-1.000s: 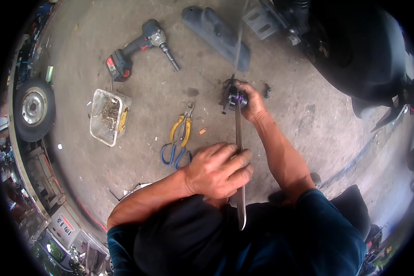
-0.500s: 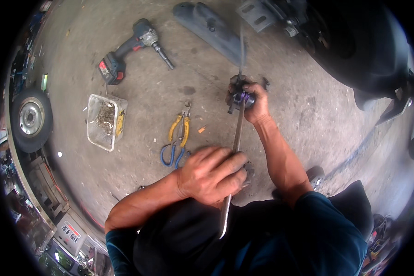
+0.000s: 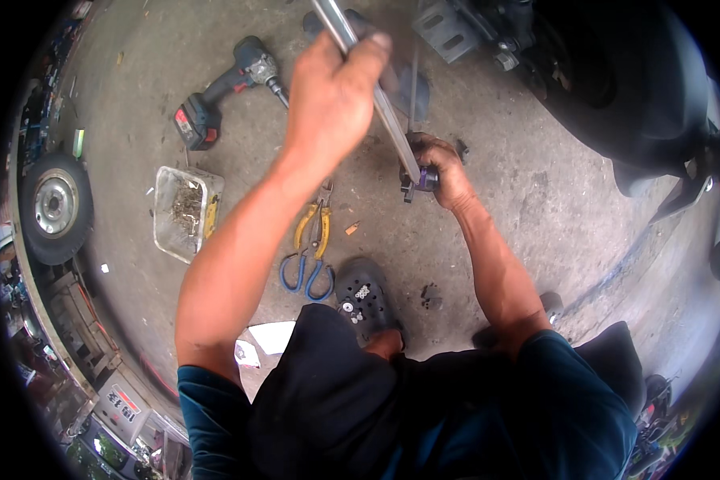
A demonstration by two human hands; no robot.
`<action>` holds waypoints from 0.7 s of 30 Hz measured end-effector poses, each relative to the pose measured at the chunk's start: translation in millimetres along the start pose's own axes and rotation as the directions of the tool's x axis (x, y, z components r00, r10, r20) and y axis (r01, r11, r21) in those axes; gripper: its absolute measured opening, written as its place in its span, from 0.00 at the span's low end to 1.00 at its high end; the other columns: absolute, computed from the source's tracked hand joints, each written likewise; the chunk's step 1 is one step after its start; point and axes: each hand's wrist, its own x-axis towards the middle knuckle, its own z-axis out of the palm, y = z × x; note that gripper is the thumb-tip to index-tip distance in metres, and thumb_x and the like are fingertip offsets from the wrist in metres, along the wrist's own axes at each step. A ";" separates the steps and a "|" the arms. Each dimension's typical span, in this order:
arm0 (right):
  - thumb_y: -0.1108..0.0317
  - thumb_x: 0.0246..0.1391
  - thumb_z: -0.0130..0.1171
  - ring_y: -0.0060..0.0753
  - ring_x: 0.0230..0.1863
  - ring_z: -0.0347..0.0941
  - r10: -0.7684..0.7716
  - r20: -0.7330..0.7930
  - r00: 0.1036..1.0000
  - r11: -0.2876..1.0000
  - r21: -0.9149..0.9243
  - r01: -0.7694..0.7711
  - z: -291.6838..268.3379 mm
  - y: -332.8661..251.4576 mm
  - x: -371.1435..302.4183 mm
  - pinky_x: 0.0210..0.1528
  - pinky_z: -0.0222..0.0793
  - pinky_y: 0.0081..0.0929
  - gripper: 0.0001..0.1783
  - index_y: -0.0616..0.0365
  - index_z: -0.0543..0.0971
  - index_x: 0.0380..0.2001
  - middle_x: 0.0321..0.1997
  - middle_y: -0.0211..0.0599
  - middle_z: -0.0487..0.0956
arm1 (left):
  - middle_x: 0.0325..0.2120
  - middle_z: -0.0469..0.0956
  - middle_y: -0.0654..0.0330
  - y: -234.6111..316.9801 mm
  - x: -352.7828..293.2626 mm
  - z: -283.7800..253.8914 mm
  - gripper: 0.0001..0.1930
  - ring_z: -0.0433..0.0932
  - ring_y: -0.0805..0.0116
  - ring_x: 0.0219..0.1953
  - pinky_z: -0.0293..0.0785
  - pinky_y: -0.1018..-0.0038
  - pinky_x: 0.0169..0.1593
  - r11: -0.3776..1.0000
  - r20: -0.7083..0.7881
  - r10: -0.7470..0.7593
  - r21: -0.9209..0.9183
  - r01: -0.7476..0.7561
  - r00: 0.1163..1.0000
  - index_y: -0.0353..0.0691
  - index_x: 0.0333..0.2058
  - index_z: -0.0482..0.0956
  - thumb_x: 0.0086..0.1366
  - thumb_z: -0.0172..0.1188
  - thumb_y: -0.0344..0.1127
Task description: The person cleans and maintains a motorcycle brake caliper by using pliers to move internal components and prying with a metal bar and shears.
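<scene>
My left hand (image 3: pixel 332 108) is closed round a long silver metal bar (image 3: pixel 394 126), raised in front of me and slanting down to the right. The bar's lower end meets a small black brake caliper (image 3: pixel 429 178) with a purple band. My right hand (image 3: pixel 450 170) grips this caliper, its fingers wrapped over the top. A thin dark hose (image 3: pixel 414 100) runs upward from the caliper. Whether the bar's tip sits inside the caliper or only against it, I cannot tell. Left of the right hand, yellow-handled pliers (image 3: pixel 324 234) lie on the floor beside a tool with blue looped handles (image 3: pixel 320 282).
A cordless impact wrench (image 3: pixel 255 60) and a plastic tub (image 3: pixel 162 212) of small metal bits lie to the left. A large black wheel (image 3: pixel 648 88) stands at upper right, beside a slotted metal bracket (image 3: pixel 448 32). My shoe (image 3: pixel 366 292) is below the pliers.
My left hand has swung up and away from my lap, taking the bar from below the caliper to above it. My right hand has stayed nearly in place, still gripping the caliper.
</scene>
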 end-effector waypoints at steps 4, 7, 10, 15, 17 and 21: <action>0.62 0.43 0.50 0.33 0.29 0.75 0.070 -0.091 0.993 0.988 0.145 -0.056 7.3 -4.9 -9.8 0.34 0.73 0.28 0.28 0.69 0.73 0.47 0.30 0.41 0.77 | 0.20 0.74 0.63 -14.4 35.8 -17.5 0.11 0.64 0.77 0.15 0.56 0.79 0.17 0.871 -0.141 -0.468 -0.242 0.428 0.873 0.36 0.31 0.77 0.63 0.56 0.40; 0.58 0.47 0.50 0.35 0.27 0.75 0.058 -0.004 0.998 0.977 0.203 -0.056 -9.9 1.7 -4.1 0.34 0.74 0.29 0.26 0.68 0.74 0.45 0.29 0.43 0.77 | 0.20 0.74 0.62 -38.0 30.5 -40.8 0.11 0.69 0.76 0.16 0.57 0.76 0.16 0.841 -0.096 -0.519 -0.233 0.488 0.849 0.35 0.31 0.75 0.62 0.57 0.39; 0.52 0.52 0.50 0.35 0.26 0.76 0.094 -0.021 0.995 0.978 0.191 -0.088 -4.7 -2.9 -6.9 0.32 0.75 0.31 0.26 0.66 0.75 0.41 0.29 0.44 0.77 | 0.22 0.75 0.60 -62.5 -1.9 -67.2 0.16 0.72 0.72 0.19 0.64 0.73 0.20 0.763 -0.031 -0.645 0.031 0.645 0.764 0.32 0.35 0.75 0.61 0.58 0.42; 0.36 0.56 0.45 0.36 0.25 0.76 0.136 -0.120 0.983 0.975 0.193 -0.112 -6.4 -7.1 -4.0 0.29 0.74 0.32 0.35 0.63 0.75 0.38 0.28 0.43 0.77 | 0.32 0.79 0.49 -115.0 -53.4 -73.9 0.24 0.79 0.56 0.36 0.73 0.65 0.43 0.483 -0.015 -0.532 0.815 0.318 0.846 0.30 0.46 0.72 0.59 0.60 0.44; 0.31 0.56 0.44 0.36 0.25 0.76 0.137 -0.173 0.975 0.975 0.200 -0.102 -15.2 -10.5 -5.1 0.29 0.74 0.33 0.38 0.61 0.75 0.37 0.28 0.42 0.77 | 0.37 0.79 0.46 -93.1 -58.6 -55.8 0.26 0.78 0.55 0.40 0.72 0.66 0.46 0.557 0.066 -0.486 0.792 0.250 0.872 0.31 0.50 0.70 0.58 0.62 0.44; 0.30 0.56 0.42 0.36 0.25 0.75 0.201 -0.086 0.976 0.931 0.327 -0.164 -17.8 -16.8 -15.5 0.30 0.75 0.36 0.38 0.60 0.74 0.37 0.28 0.40 0.77 | 0.49 0.75 0.41 -42.9 -54.8 -20.1 0.36 0.76 0.54 0.51 0.70 0.68 0.54 0.689 0.394 -0.694 0.605 0.399 0.602 0.31 0.57 0.65 0.54 0.67 0.43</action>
